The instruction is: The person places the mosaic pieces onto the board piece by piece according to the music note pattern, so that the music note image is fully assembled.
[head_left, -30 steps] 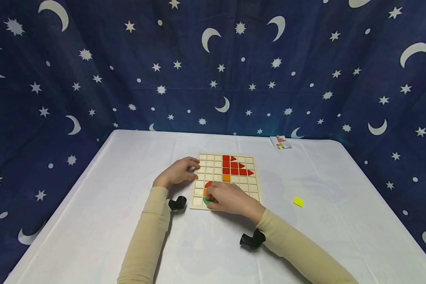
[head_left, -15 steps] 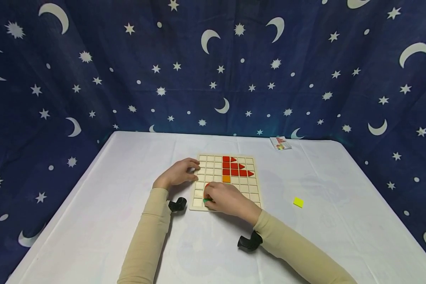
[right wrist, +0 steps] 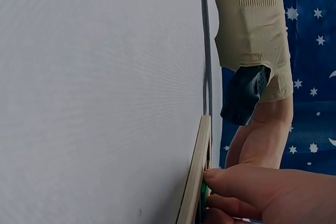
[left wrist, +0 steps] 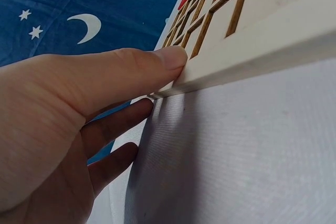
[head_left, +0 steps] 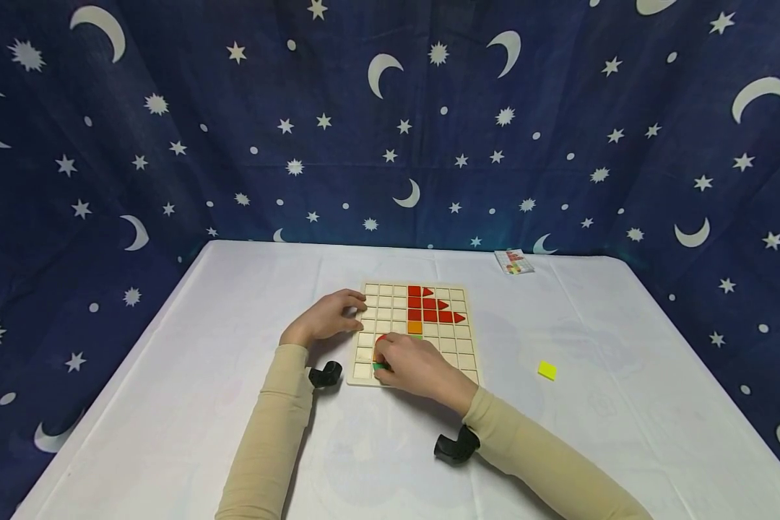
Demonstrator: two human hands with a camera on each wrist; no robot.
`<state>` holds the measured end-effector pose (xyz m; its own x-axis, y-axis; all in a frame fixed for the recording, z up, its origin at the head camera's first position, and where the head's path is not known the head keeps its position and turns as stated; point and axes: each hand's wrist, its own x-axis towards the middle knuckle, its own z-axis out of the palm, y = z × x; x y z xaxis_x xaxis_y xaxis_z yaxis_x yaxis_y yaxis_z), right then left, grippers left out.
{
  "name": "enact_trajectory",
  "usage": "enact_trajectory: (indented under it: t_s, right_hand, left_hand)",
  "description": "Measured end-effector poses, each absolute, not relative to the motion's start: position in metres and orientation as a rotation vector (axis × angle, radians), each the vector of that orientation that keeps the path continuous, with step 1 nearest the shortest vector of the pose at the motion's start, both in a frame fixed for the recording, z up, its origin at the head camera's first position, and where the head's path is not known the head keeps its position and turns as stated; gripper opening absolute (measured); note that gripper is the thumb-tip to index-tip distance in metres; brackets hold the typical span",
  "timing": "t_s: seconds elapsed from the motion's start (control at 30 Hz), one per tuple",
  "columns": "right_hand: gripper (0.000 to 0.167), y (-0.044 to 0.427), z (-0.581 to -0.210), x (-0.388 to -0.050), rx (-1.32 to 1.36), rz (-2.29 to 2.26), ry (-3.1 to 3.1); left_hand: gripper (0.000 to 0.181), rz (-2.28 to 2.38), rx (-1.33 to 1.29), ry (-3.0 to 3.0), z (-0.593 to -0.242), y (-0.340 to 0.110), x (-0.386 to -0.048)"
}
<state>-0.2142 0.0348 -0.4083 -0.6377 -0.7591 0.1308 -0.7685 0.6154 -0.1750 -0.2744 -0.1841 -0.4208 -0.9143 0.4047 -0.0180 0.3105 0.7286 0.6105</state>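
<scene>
A pale wooden grid board (head_left: 383, 302) lies on the table, with red tiles (head_left: 430, 303) in stepped rows and an orange tile (head_left: 414, 327) below them. At its left edge rests my left hand (head_left: 325, 315); in the left wrist view the thumb (left wrist: 170, 57) touches the rim, other fingers lie beside it. My right hand (head_left: 416, 363) is over the lower left squares, fingers curled, pinching a green tile (head_left: 380, 366). A red piece (head_left: 380, 337) shows just above those fingers. In the right wrist view the thumb meets the green tile (right wrist: 203, 190), mostly hidden.
A yellow square tile (head_left: 547, 370) lies to the right of the board. A small printed pattern card (head_left: 514, 261) is at the back of the white-covered table (head_left: 591, 310). Behind hangs a dark blue curtain (head_left: 338, 180) with moons and stars.
My right hand has shifted slightly left and covers more of the green and orange pieces at the lower left. My left hand stays at the board's edge.
</scene>
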Motion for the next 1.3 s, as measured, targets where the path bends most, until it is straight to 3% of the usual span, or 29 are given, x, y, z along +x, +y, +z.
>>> enact_trajectory:
  t_s: [0.8,1.07,1.3]
  right_hand:
    - [0.004,0.04,-0.404,-0.218,1.373,0.359,-2.812]
    - [0.011,0.038,-0.409,-0.215,1.347,0.412,-2.77]
    - [0.007,0.052,-0.398,-0.22,1.275,0.556,-2.853]
  left_hand:
    - [0.04,0.915,0.609,2.796,-0.416,-0.184,-0.274]
    - [0.04,0.913,0.596,2.796,-0.417,-0.184,-0.275]
    - [0.039,0.919,0.592,2.78,-0.417,-0.184,-0.273]
